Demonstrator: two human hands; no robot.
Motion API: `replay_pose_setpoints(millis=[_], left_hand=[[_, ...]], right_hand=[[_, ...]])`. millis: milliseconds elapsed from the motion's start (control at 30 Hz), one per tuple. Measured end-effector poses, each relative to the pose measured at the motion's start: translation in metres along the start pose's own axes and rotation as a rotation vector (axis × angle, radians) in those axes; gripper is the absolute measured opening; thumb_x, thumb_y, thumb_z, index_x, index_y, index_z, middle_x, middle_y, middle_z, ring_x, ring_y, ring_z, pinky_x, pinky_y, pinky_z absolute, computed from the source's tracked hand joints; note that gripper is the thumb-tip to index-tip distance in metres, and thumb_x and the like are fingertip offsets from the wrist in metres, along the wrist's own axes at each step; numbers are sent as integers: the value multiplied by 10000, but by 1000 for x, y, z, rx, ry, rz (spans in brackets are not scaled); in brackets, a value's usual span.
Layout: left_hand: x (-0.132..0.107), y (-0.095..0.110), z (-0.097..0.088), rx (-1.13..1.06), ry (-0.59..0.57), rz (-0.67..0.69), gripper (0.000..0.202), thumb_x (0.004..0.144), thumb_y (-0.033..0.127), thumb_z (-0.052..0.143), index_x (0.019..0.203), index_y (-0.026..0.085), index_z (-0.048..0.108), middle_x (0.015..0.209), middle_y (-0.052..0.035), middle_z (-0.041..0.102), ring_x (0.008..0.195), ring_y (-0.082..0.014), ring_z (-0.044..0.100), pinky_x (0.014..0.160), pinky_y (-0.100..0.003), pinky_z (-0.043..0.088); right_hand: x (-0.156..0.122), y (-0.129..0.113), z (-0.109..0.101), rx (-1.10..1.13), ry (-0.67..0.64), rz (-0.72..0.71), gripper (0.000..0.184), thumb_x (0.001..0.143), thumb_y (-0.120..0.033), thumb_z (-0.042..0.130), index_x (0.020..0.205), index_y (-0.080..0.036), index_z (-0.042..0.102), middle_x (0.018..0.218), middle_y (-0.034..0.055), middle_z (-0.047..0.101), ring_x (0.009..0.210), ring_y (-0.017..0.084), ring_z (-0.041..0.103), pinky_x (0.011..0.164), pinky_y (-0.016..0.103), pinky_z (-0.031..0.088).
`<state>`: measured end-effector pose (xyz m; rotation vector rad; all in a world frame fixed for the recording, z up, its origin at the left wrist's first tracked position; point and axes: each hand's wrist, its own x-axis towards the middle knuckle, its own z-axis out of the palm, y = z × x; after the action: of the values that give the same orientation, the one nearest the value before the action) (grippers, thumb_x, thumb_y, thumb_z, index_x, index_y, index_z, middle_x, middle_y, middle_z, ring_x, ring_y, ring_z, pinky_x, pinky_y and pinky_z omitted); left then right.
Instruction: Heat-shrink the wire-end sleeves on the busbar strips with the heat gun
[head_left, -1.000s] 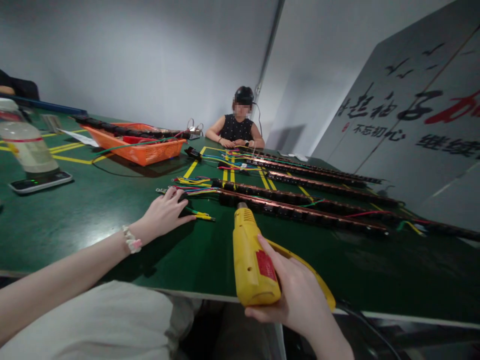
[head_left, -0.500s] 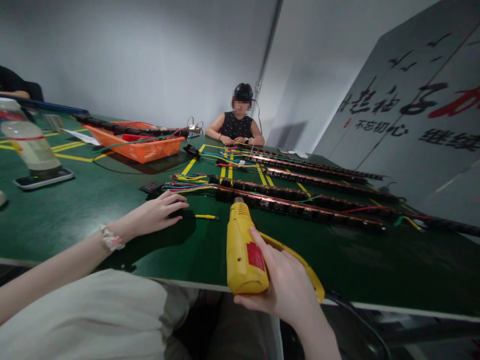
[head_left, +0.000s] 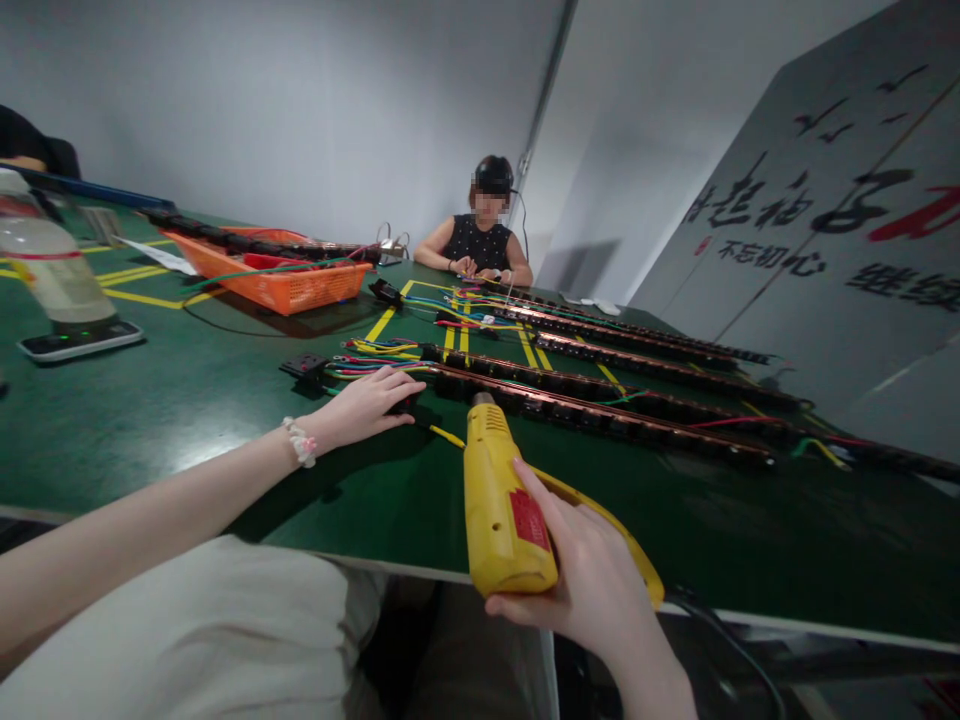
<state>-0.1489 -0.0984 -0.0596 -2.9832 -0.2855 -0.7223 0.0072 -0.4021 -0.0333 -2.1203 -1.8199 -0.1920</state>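
Note:
My right hand is wrapped around a yellow heat gun, its nozzle directed away from me at the nearest copper-and-black strip. My left hand has its fingers bent, thumb low, beside the colored wires at the strip's left end. From under its thumb a thin dark wire with a yellow end runs toward the gun's side. The left fingers partly hide what is between them. A black connector lies left of that hand.
Several more strips lie across the green table. An orange basket stands at the back left, with a strip across it. A bottle stands on a phone-like device. A person sits opposite. The gun's cord trails right.
My left hand has slid right and its fingers have drawn in. The yellow-ended wire has shifted right and tilted toward the heat gun. In view, the gun sits slightly further right.

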Motion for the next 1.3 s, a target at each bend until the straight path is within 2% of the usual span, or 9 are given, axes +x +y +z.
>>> replay_pose_setpoints(millis=[167,267,333,400,567,700,833,1067,1300], left_hand=[[-11,-19,-5,-37,14,-229,438,890,514,424,1131,181,574,1093,-107,623,1052,-268,554,934,-417,437],[-15,-29,-5,-193,-2,-394,492,849,576,456,1163,202,515,1115,-100,632,1036,-267,595,878,-388,466],[-15,-30,-4,-274,-2,-440,505,823,605,481,1147,219,498,1126,-87,638,1039,-265,604,862,-369,470],[-13,-29,-2,-306,-9,-434,477,816,610,490,1102,229,511,1107,-74,648,1022,-260,612,850,-356,469],[-7,-23,-1,-264,-48,-394,447,830,600,470,1045,212,530,1045,-79,652,942,-258,625,790,-349,475],[-9,-23,-2,-216,-49,-336,463,836,600,455,1024,182,524,1038,-103,614,940,-256,609,815,-362,471],[-14,-23,-6,-170,-38,-321,422,871,561,402,1047,189,494,1134,-104,549,967,-239,599,834,-359,471],[-14,-15,-13,-37,-94,-289,429,804,462,522,1124,181,471,1077,-98,601,924,-258,621,765,-347,485],[-13,-11,-8,-65,-45,-289,408,853,459,493,1180,216,469,1149,-66,605,998,-237,617,804,-326,487]], right_hand=[[0,-2,-2,-1,12,7,1196,519,-572,798,1476,-241,162,1079,74,646,861,265,624,774,400,481],[-1,-6,-3,29,28,29,1115,558,-489,776,1470,-254,181,1080,69,637,895,272,618,777,395,484],[-2,-10,-3,40,37,51,1059,590,-455,743,1468,-249,187,1113,74,621,955,284,601,811,413,479],[-2,-14,-2,36,45,63,1039,605,-459,731,1466,-241,191,1139,80,609,1000,296,583,851,440,466],[0,-19,5,54,49,59,1093,548,-599,767,1443,-261,239,1164,81,607,994,304,593,842,442,474],[1,-22,9,39,87,95,1129,498,-551,816,1435,-278,250,1151,78,615,988,313,597,842,449,470],[0,-25,10,5,108,110,1127,479,-547,821,1426,-276,272,1104,73,624,932,304,611,814,446,477],[1,-24,11,-6,114,91,1099,505,-551,795,1426,-260,270,1050,65,631,892,289,612,781,429,483],[0,-24,13,-19,142,44,1070,539,-589,758,1423,-219,282,1051,96,633,879,297,613,773,421,474]])
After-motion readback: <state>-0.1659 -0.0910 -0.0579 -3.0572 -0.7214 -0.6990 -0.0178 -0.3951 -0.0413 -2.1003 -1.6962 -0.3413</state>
